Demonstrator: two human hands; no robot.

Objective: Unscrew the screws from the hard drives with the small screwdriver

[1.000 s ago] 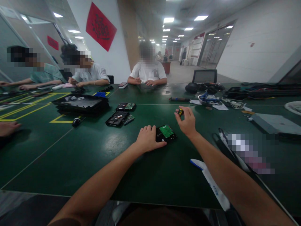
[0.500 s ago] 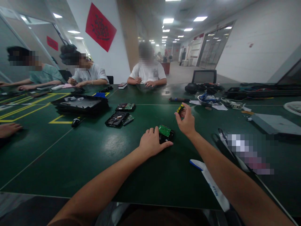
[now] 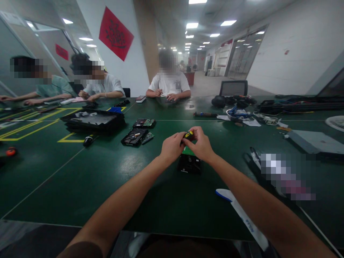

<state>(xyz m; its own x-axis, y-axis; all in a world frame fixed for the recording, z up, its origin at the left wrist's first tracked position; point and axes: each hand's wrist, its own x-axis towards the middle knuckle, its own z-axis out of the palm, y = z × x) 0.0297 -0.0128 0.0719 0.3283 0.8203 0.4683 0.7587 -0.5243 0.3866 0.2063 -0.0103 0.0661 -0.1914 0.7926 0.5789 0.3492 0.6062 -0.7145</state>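
My right hand point(image 3: 201, 145) is closed around the yellow-and-black handle of a small screwdriver point(image 3: 189, 135). My left hand point(image 3: 173, 146) meets it from the other side, its fingers pinched at the tool's left end, where the shaft is hidden. Just below the hands a hard drive point(image 3: 189, 165) lies on the green table point(image 3: 150, 200), black casing toward me. Its green circuit board point(image 3: 188, 151) shows partly under my fingers.
Left of my hands lie opened drive parts point(image 3: 134, 137) and another drive point(image 3: 144, 123). Farther left is a black tray point(image 3: 92, 120). To the right are a grey metal box point(image 3: 317, 141), a blurred package and a white-and-blue strip point(image 3: 243, 211). A person point(image 3: 170, 84) sits opposite.
My right hand has brought the screwdriver left and down over the drive. My left hand has let go of the drive and risen to the screwdriver.
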